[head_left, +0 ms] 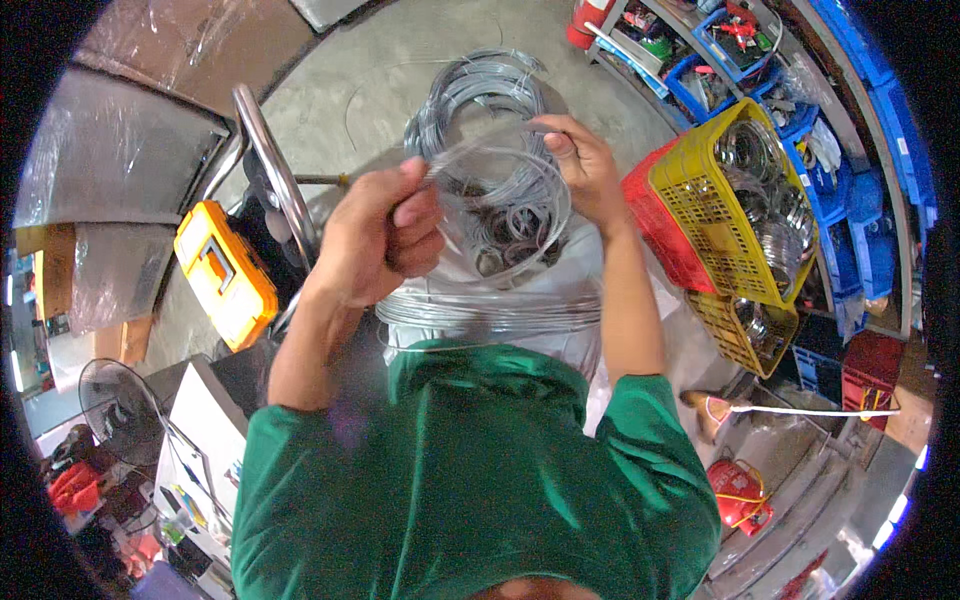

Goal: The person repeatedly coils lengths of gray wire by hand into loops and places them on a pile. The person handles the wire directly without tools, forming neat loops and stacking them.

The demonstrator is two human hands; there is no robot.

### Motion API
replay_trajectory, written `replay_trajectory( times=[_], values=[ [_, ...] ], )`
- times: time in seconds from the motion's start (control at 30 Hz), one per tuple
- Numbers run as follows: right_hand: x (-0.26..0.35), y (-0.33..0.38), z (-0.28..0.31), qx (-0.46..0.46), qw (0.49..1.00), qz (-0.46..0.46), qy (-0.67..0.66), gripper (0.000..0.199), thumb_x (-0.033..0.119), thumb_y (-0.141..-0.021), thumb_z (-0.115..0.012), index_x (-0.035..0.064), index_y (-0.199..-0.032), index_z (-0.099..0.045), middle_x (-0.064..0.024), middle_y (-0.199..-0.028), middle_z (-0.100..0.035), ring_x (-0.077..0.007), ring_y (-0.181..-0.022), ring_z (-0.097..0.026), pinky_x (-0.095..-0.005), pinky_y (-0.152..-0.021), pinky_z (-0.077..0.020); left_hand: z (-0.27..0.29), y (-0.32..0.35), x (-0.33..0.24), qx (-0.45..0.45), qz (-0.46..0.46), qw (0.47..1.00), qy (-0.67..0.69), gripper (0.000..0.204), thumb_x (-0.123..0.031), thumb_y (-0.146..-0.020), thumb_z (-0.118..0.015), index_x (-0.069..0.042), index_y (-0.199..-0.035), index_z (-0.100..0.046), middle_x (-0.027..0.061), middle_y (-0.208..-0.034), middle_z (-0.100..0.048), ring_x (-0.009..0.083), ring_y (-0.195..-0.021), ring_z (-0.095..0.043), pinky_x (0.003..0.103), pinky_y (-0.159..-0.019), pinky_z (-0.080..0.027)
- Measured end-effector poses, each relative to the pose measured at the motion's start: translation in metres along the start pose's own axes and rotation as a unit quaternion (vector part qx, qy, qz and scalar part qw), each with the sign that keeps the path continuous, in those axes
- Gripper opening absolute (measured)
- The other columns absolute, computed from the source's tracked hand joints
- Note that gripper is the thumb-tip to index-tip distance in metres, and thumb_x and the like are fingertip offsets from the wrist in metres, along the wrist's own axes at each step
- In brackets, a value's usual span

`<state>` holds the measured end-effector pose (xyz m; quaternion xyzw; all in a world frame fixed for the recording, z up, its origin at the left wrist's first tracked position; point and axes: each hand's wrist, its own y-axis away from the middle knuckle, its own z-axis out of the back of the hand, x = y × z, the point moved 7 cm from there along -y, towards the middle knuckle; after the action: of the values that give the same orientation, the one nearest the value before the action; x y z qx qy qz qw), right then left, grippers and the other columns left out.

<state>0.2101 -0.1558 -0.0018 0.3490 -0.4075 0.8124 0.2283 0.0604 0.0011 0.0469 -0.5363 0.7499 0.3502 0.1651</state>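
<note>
Between my hands hangs a loose loop of thin, shiny wire [553, 236], slightly blurred. My left hand [382, 232] is closed in a fist around its left side, thumb on top. At the upper right, my right hand [585, 172] pinches the loop between thumb and fingers. Across my lap lies a wider coil of silvery wire [490, 312]. On the floor beyond, a large bundle of grey wire [455, 95] is stacked in rings. Several small wire rings [525, 222] in a dark heap show through the held loop.
To the right stand a yellow crate [700, 205] full of wire rings and a red crate [655, 215]. Blue parts bins [735, 45] line a shelf behind them. At left are a chrome tube frame [270, 160], a yellow-orange case [225, 275] and a fan [120, 410].
</note>
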Motion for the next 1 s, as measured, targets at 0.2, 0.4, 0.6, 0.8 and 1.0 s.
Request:
replay_trajectory(
  times=[0.2, 0.4, 0.6, 0.8, 1.0],
  values=[
    [-0.069, 0.056, -0.123, 0.094, 0.932, -0.25, -0.246, 0.032, 0.032, -0.105, -0.043, 0.0066, -0.111, -0.062, 0.0012, -0.069, -0.048, -0.009, -0.067, -0.049, -0.026, -0.064, -0.0427, -0.04, 0.032, -0.093, 0.232, -0.232, 0.934, 0.142, 0.037, -0.034, -0.107, -0.03, -0.014, -0.078, -0.041, -0.0072, -0.059, -0.028, 0.0055, -0.045, -0.018, 0.024, -0.039, -0.016],
    [0.006, 0.081, -0.153, 0.275, 0.94, -0.176, -0.095, 0.027, 0.028, -0.101, -0.051, 0.0053, -0.103, -0.064, -0.0073, -0.084, -0.067, -0.0201, -0.078, -0.061, -0.0362, -0.071, -0.0474, -0.01, 0.015, -0.086, -0.028, -0.401, 0.915, 0.042, 0.044, -0.042, -0.104, -0.036, -0.013, -0.072, -0.044, -0.0046, -0.058, -0.03, 0.0114, -0.046, -0.026, 0.031, -0.044, -0.026],
    [0.071, 0.063, -0.086, 0.351, 0.923, -0.135, -0.077, 0.022, 0.02, -0.082, -0.063, 0.0033, -0.096, -0.065, -0.0203, -0.089, -0.067, -0.0375, -0.086, -0.065, -0.0444, -0.075, -0.0507, -0.036, -0.01, 0.003, 0.058, -0.404, 0.542, -0.734, 0.018, -0.018, -0.09, -0.06, -0.006, -0.082, -0.049, 0.011, -0.075, -0.054, 0.0318, -0.069, -0.059, 0.045, -0.059, -0.047],
    [0.086, 0.058, -0.057, 0.27, 0.96, -0.074, 0.015, 0.012, 0.013, -0.077, -0.067, 0.003, -0.085, -0.064, -0.0158, -0.082, -0.066, -0.0371, -0.075, -0.065, -0.0465, -0.067, -0.0506, -0.03, -0.011, 0.026, 0.099, -0.365, 0.448, -0.81, 0.021, -0.025, -0.085, -0.064, -0.01, -0.086, -0.05, 0.0056, -0.078, -0.054, 0.0245, -0.071, -0.064, 0.038, -0.057, -0.052],
    [0.073, 0.062, -0.031, 0.18, 0.971, -0.031, 0.156, 0.025, 0.025, -0.078, -0.077, 0.0042, -0.084, -0.064, -0.0111, -0.076, -0.062, -0.0313, -0.07, -0.064, -0.0427, -0.06, -0.0498, 0.0, -0.013, 0.031, 0.074, -0.293, 0.421, -0.855, 0.022, -0.03, -0.092, -0.06, -0.009, -0.088, -0.055, 0.0074, -0.071, -0.06, 0.0268, -0.065, -0.065, 0.04, -0.056, -0.052]
  ],
)
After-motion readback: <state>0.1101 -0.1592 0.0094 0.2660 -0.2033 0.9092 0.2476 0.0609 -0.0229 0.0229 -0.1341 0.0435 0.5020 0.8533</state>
